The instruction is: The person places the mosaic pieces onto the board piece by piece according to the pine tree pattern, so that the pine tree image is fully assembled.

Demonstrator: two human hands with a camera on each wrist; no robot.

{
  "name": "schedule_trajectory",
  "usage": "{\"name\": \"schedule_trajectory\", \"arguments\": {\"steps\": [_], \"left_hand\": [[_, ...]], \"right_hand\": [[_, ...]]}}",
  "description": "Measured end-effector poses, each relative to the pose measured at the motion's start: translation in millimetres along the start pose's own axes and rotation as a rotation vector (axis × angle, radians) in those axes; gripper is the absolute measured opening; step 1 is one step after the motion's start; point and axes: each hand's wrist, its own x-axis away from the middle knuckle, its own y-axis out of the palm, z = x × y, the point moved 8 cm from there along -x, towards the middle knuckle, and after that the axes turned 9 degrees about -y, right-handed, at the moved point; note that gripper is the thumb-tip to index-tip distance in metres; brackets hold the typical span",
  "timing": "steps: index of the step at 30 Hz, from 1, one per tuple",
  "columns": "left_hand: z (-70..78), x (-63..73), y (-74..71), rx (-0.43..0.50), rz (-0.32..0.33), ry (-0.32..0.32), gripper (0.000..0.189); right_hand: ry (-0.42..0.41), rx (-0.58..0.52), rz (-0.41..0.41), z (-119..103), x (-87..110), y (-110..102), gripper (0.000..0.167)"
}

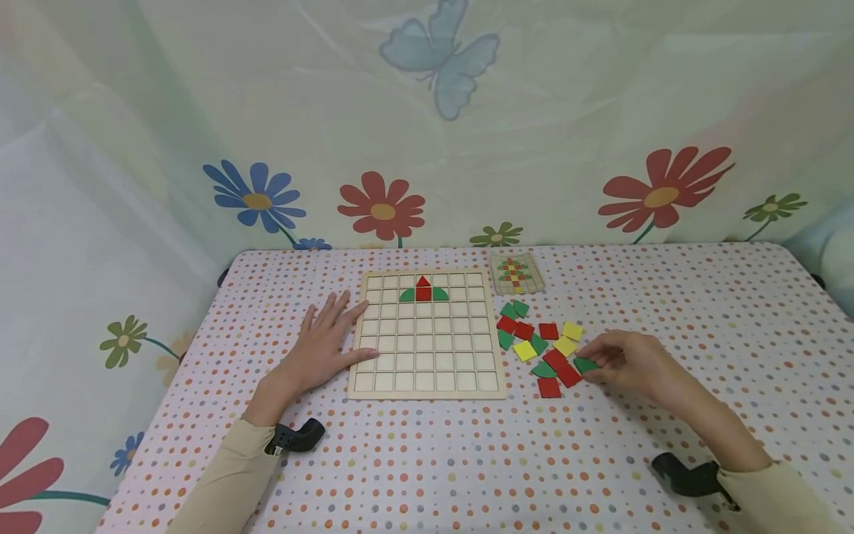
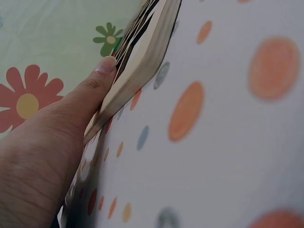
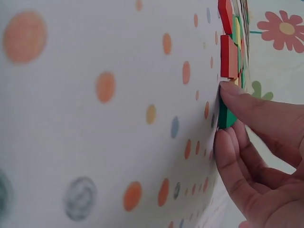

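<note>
My left hand (image 1: pixel 325 343) rests with spread fingers on the left edge of a wooden grid board (image 1: pixel 434 396); in the left wrist view its thumb (image 2: pixel 92 88) lies on the rim. Near the board's top sit a red triangle (image 1: pixel 423 282), a red square (image 1: pixel 423 294) below it, and a green quarter-round piece (image 1: pixel 407 296) on either side. To the right of the board, my right hand (image 1: pixel 637 365) pinches a green piece (image 1: pixel 586 365) between thumb and fingers at the edge of the loose tiles. The right wrist view shows this green piece (image 3: pixel 227 111) at the table surface.
Several loose red, green and yellow tiles (image 1: pixel 548 331) lie right of the board. A small pattern card (image 1: pixel 536 282) with a tree-like design lies beyond them. The dotted tablecloth (image 1: pixel 427 475) covers the table, and a flowered backdrop (image 1: pixel 547 148) hangs behind it.
</note>
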Motion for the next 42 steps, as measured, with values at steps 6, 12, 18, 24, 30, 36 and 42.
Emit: {"name": "schedule_trajectory", "arguments": {"steps": [6,12,18,24,30,36,42], "left_hand": [[-3.5,0.7,-1.9,-0.002,0.002,-0.005,0.094],[-7.5,1.4,-4.1,-0.006,0.010,-0.010,0.094],[-6.7,-0.2,-3.2,-0.001,0.007,-0.004,0.093],[-1.0,-3.9,1.8,0.004,-0.006,0.016,0.092],[2.2,-5.0,4.1,0.012,-0.006,0.028,0.092],[-1.1,-3.3,5.0,0.004,-0.002,0.025,0.092],[-2.7,-2.5,2.9,0.004,0.006,0.020,0.093]], "right_hand": [[-0.006,-0.016,0.056,-1,-1.5,-1,0.026],[-0.019,-0.079,0.080,3,-2.8,0,0.023],[-0.014,-0.118,0.015,8,-4.8,2,0.018],[-0.124,-0.192,0.028,-18,-17.6,1,0.017],[-0.270,-0.232,0.046,-61,-54.1,8,0.019],[-0.403,-0.328,0.029,-108,-103.5,30,0.020],[-0.478,-0.341,0.029,-149,-142.5,57,0.018]]}}
